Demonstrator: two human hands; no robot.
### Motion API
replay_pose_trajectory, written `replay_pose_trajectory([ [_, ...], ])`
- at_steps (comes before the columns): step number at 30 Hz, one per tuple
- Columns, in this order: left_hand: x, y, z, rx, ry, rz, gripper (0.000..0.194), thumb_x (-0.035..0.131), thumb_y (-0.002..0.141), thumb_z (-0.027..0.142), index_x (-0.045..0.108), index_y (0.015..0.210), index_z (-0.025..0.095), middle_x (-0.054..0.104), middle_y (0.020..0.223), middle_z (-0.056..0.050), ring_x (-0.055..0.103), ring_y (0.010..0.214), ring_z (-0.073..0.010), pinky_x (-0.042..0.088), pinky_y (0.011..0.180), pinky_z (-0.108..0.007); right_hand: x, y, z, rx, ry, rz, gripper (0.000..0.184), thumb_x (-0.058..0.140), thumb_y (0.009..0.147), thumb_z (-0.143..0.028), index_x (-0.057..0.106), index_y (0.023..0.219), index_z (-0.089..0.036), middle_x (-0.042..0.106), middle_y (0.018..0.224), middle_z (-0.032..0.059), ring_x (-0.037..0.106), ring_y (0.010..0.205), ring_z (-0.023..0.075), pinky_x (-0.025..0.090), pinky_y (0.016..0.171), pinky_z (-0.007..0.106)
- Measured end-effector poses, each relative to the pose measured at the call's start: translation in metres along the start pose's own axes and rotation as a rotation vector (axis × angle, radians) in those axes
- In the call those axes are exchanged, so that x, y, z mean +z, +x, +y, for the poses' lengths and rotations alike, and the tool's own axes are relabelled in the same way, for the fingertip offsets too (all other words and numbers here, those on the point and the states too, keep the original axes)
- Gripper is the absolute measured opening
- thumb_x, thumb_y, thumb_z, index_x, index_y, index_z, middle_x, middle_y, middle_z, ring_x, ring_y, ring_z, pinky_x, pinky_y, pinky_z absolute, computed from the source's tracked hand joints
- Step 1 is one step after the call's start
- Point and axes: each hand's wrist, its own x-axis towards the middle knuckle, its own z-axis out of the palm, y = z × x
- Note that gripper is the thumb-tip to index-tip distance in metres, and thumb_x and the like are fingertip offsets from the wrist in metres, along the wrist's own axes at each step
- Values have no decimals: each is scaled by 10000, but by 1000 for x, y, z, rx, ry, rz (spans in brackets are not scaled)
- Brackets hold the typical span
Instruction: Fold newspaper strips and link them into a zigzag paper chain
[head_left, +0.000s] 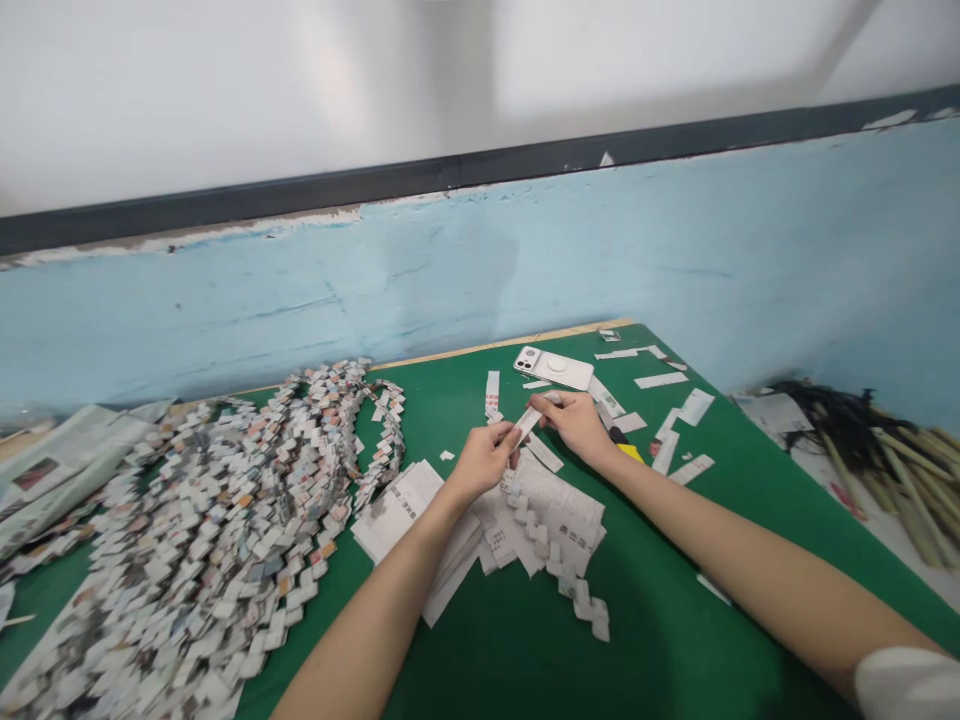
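Note:
A narrow folded paper strip (529,422) runs between my two hands above the green table. My left hand (481,460) pinches its near end between thumb and fingers. The fingers of my right hand (576,420) close on its far end. Below my left hand, a zigzag chain of folded paper (564,575) trails over printed sheets and onto the tabletop. Whether the chain joins the strip is hidden by my left fingers. Under and beside the hands lie loose printed sheets (401,505).
A large heap of folded paper chains (247,520) covers the left side of the green table (637,640). Beyond my hands lies a white phone (555,368). Cut paper strips (666,452) and a yellow object (630,453) lie right. Bundled sticks (911,480) are beyond the right edge.

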Motion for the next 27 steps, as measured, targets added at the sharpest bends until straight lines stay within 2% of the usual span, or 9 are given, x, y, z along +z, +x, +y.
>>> replay_pose_trajectory([
  [4, 0, 0, 3, 14, -13, 20, 448, 485, 989, 508, 649, 764, 156, 601, 543, -2, 466, 504, -120, 351, 547, -247, -6, 1, 0, -4, -49, 74, 564, 678, 842, -647, 593, 540, -178, 469, 459, -25, 379, 457, 112, 297, 477, 273],
  [7, -2, 1, 2, 44, -13, 50, 500, 495, 983, 516, 599, 643, 164, 620, 550, -16, 472, 510, -114, 361, 557, -242, -7, 0, -2, -14, -65, 100, 594, 645, 863, -672, 594, 533, -181, 444, 442, -21, 373, 452, 116, 295, 469, 276],
  [10, -3, 5, -4, 22, -87, 137, 463, 543, 951, 552, 677, 753, 156, 639, 567, -11, 456, 473, -111, 345, 508, -242, -5, 0, -4, -27, -29, 103, 558, 652, 855, -676, 660, 605, -177, 531, 485, 4, 443, 476, 134, 361, 489, 281],
  [12, -4, 8, -9, -21, -195, 256, 454, 588, 913, 585, 706, 876, 149, 639, 571, 1, 439, 428, -107, 324, 467, -244, -2, 0, -4, -19, 53, 79, 497, 693, 819, -668, 733, 793, -173, 641, 579, 27, 505, 496, 149, 409, 504, 288],
  [14, -5, 12, -13, -24, -302, 370, 453, 651, 868, 593, 706, 903, 145, 638, 576, -1, 516, 465, -121, 372, 491, -240, 0, 1, -4, 8, 146, 43, 511, 735, 773, -656, 741, 941, -173, 703, 648, 46, 572, 517, 167, 457, 527, 301],
  [16, -7, 15, -14, -2, -377, 444, 440, 705, 833, 573, 707, 914, 140, 664, 602, -17, 586, 537, -139, 429, 553, -244, 2, 2, -4, 24, 192, -2, 498, 749, 767, -624, 728, 974, -172, 729, 683, 60, 620, 545, 180, 492, 561, 315],
  [20, -9, 18, -12, 1, -425, 461, 453, 753, 794, 562, 735, 921, 127, 693, 631, -40, 612, 577, -147, 461, 601, -257, 1, 3, -2, 27, 233, -32, 448, 734, 800, -546, 705, 1047, -173, 735, 696, 50, 635, 557, 176, 506, 585, 316],
  [24, -11, 18, -13, 39, -487, 383, 495, 783, 787, 506, 748, 1091, 117, 730, 711, -58, 627, 635, -145, 482, 658, -263, -1, 4, -1, 30, 278, -21, 380, 715, 805, -451, 689, 1060, -171, 744, 723, 50, 637, 572, 172, 513, 609, 314],
  [27, -12, 19, -16, 44, -541, 359, 477, 793, 779, 462, 749, 1111, 123, 750, 770, -75, 618, 635, -137, 482, 662, -266, -1, 4, -1, 39, 289, -2, 329, 680, 796, -403, 695, 1035, -178, 747, 737, 50, 636, 579, 171, 507, 608, 310],
])
